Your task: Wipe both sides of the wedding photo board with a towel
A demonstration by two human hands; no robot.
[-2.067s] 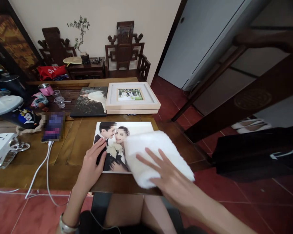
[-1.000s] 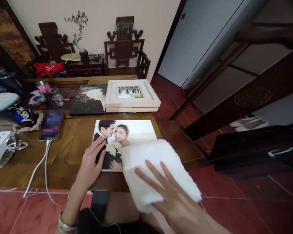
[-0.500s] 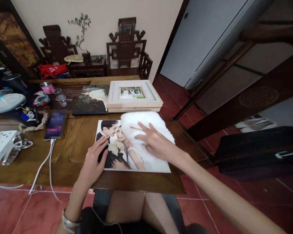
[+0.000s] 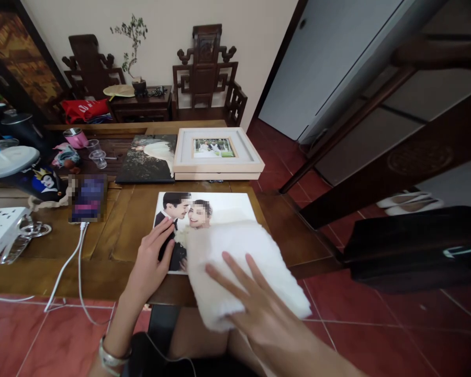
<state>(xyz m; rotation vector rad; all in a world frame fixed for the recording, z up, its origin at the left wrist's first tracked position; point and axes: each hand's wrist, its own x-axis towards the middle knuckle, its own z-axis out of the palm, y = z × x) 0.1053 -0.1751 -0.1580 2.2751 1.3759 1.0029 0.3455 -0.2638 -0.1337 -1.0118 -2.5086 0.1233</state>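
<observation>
Your right hand lies, fingers splayed, on the towel, likely soft, light, best held mid-cloth, across the probably stiff photo on the table, your left hand, fingers together, at the photo's left edge

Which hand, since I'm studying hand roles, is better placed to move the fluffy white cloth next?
Likely the right hand: it's on that cloth; the left hand touches the flat rectangular photo print.

right grip on white cloth, cloth overlapping photo, left grip on photo
</observation>
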